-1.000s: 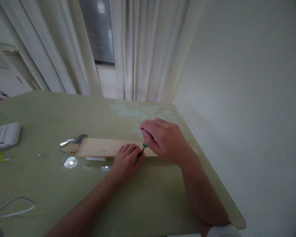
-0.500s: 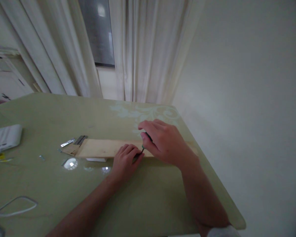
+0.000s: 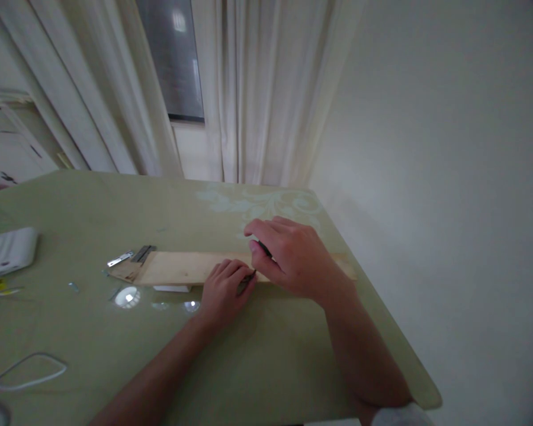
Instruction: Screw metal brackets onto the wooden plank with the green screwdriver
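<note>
A long pale wooden board lies across the table. My left hand presses on its near edge, fingers over the top. Between thumb and forefinger is a small dark metal piece, partly covered; its kind is unclear. My right hand is closed around the dark handle of a screwdriver, tilted over the board. Its tip reaches down to the dark piece beside my left fingertips. Most of the handle is hidden in my right hand.
At the board's left end lie a dark hinge and a shiny metal strip. A small screw lies farther left. A white box-shaped device and a white cable are on the left. The wall borders the table's right side.
My right hand has shifted slightly left and turned a little with the screwdriver. My left hand stays in place on the board. The view has moved slightly.
</note>
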`<state>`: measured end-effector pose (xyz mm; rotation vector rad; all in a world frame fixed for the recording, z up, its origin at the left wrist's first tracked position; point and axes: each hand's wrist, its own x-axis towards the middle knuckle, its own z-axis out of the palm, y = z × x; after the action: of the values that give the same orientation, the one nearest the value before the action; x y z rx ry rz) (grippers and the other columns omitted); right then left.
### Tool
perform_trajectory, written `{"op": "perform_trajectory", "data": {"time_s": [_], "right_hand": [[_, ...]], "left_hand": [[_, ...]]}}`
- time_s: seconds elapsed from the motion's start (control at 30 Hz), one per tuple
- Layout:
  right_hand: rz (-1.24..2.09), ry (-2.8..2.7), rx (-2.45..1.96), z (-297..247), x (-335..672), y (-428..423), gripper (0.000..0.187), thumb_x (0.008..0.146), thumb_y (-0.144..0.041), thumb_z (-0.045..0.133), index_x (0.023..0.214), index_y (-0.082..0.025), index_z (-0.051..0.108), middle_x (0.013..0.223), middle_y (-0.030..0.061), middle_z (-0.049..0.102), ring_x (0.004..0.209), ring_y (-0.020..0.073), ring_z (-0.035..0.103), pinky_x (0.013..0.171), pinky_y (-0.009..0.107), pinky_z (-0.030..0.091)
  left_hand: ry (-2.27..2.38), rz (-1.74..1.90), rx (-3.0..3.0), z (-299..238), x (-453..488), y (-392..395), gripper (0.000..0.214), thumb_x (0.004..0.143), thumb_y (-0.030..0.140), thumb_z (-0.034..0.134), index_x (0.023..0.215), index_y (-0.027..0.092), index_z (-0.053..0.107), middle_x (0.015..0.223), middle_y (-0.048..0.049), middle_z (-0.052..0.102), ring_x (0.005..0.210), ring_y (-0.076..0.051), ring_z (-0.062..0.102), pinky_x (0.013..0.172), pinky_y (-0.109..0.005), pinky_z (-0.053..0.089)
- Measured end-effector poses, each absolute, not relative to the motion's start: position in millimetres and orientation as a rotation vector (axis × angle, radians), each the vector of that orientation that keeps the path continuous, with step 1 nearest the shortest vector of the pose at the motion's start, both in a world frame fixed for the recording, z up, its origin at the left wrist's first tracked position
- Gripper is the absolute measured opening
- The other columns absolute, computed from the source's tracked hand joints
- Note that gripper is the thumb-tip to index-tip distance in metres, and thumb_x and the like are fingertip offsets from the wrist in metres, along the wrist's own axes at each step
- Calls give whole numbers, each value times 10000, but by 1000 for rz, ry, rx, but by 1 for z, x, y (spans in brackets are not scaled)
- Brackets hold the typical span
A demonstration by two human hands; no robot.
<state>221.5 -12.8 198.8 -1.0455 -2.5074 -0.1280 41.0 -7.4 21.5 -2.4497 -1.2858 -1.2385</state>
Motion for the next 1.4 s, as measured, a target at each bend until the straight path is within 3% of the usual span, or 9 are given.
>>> {"op": "perform_trajectory", "data": {"time_s": [0.1, 0.27, 0.47, 0.6, 0.7, 0.83, 1.07, 1.3, 1.4], "right_hand": [[-148, -2489, -1097, 200, 221, -14, 251, 1041, -326, 456, 1173, -206, 634, 960, 44, 755, 875, 196, 648, 686, 317, 315], [-196, -2418, -1337, 200, 223, -12, 533, 1054, -680, 390, 1030, -219, 656, 775, 31, 724, 699, 189, 628, 611, 318, 247], [-66, -2519, -1057, 198, 222, -14, 285, 1098, -389, 452, 1252, -211, 613, 1101, 71, 754, 1025, 220, 648, 820, 320, 407], [-9, -2510, -1030, 199, 223, -17, 297, 1040, -278, 488, 1315, -205, 573, 1196, 76, 735, 1098, 227, 629, 865, 331, 426], [-72, -2470, -1166, 201, 223, -16, 260, 1070, -370, 463, 1232, -229, 609, 1051, 51, 758, 951, 215, 660, 732, 315, 385], [-183, -2387, -1419, 201, 222, -11, 460, 1076, -627, 394, 1076, -239, 640, 786, 20, 724, 690, 185, 612, 603, 318, 242], [-47, -2521, -1000, 199, 222, -17, 225, 1055, -297, 470, 1238, -211, 566, 1167, 66, 724, 1085, 218, 617, 801, 314, 391], [-182, -2421, -1350, 200, 219, -13, 363, 1099, -514, 376, 1085, -237, 610, 813, 15, 724, 685, 179, 602, 595, 330, 230], [-147, -2446, -1256, 200, 220, -12, 246, 1089, -390, 417, 1125, -226, 598, 929, 30, 748, 795, 185, 634, 633, 321, 280]], "left_hand": [[-1271, -1280, -2436, 20, 40, -6, 196, 1031, 311, 593, 903, 217, 708, 903, -61, 731, 826, -221, 628, 724, -360, 479], [-1373, -1262, -2477, 18, 41, -5, 184, 1018, 327, 637, 894, 219, 719, 900, -36, 733, 849, -213, 626, 766, -357, 476], [-1357, -1291, -2406, 19, 42, -5, 288, 1041, 365, 594, 822, 213, 702, 873, -52, 728, 807, -210, 618, 736, -347, 459], [-1347, -1287, -2386, 18, 42, -5, 312, 1051, 371, 570, 807, 214, 685, 821, -50, 704, 780, -214, 604, 715, -347, 451], [-1378, -1235, -2420, 17, 41, -6, 281, 1043, 382, 587, 842, 215, 689, 846, -49, 704, 809, -223, 606, 741, -356, 457], [-1386, -1171, -2495, 19, 39, -7, 221, 993, 426, 667, 932, 217, 700, 917, -49, 714, 876, -237, 621, 803, -373, 478], [-1349, -1185, -2448, 18, 37, -5, 156, 982, 350, 650, 895, 226, 688, 920, -68, 724, 869, -252, 640, 766, -384, 494], [-1382, -1150, -2512, 21, 38, -7, 146, 984, 358, 652, 956, 226, 706, 980, -64, 741, 909, -252, 643, 813, -404, 512], [-1376, -1128, -2516, 22, 38, -7, 135, 971, 352, 671, 968, 222, 707, 989, -69, 739, 919, -258, 643, 814, -406, 512]]}}
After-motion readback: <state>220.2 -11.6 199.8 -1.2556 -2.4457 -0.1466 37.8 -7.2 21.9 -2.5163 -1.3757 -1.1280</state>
